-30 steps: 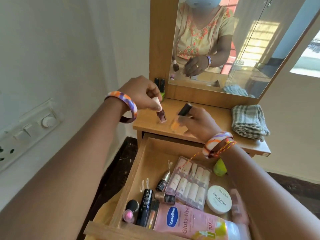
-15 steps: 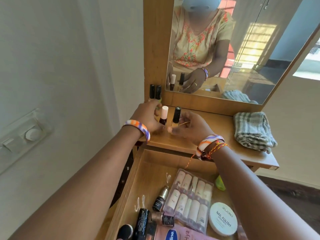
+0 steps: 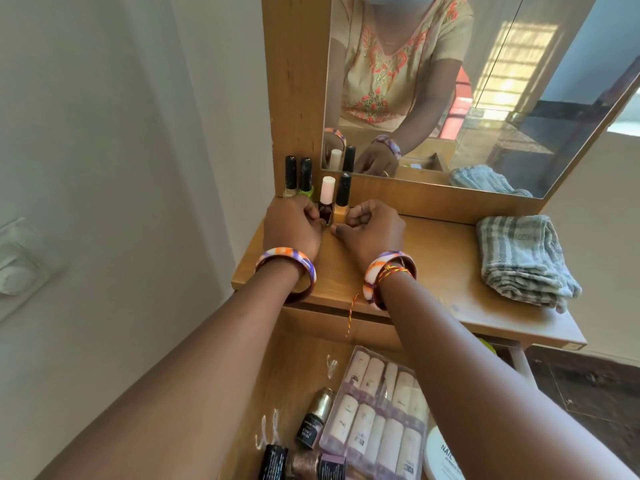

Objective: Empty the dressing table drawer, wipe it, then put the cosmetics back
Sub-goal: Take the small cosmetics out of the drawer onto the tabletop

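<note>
Both hands are up on the dressing table top [image 3: 433, 271], side by side at its far left corner in front of the mirror [image 3: 485, 91]. The left hand [image 3: 292, 228] has its fingers curled in and pinches the base of the dark maroon polish bottle [image 3: 326, 202] with the pale pink cap. The right hand [image 3: 374, 228] is curled the same way, fingertips pinching the foot of the yellow polish bottle [image 3: 342, 199] with the black cap. The two bottles stand upright and touching, just right of two more black-capped bottles [image 3: 298, 180] against the mirror frame. A folded checked cloth [image 3: 519, 258] lies at the right end of the top, well apart from the hands. Nearer, the open drawer [image 3: 304, 358] holds a clear pack of small tubes [image 3: 377, 414], a gold-capped bottle [image 3: 315, 419] lying tilted to its left, and a white round tin [image 3: 441, 455] at its right.
</note>
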Demonstrator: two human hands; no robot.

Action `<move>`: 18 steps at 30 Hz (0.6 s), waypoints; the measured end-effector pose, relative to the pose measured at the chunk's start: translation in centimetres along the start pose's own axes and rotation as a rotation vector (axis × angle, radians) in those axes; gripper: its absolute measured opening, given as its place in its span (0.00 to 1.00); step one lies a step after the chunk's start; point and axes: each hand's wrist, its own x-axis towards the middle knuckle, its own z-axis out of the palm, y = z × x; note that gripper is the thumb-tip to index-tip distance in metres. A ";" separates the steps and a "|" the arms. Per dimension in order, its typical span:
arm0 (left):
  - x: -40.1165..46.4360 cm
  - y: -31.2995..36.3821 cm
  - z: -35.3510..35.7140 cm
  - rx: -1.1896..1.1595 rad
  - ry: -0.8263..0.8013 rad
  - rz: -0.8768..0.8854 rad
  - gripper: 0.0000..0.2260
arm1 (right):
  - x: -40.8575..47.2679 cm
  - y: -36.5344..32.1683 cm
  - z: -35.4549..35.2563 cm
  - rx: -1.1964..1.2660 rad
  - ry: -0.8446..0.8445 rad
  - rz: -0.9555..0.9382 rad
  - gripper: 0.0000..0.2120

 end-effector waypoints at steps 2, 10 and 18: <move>0.4 0.0 0.3 0.010 0.005 -0.001 0.03 | 0.3 0.0 0.1 -0.002 0.005 -0.006 0.13; 0.3 -0.1 1.0 0.035 0.061 0.089 0.10 | 1.2 0.2 0.5 -0.008 0.018 -0.028 0.07; 0.5 -0.3 1.2 0.060 0.037 0.105 0.12 | 1.5 0.0 0.9 -0.033 0.028 -0.032 0.06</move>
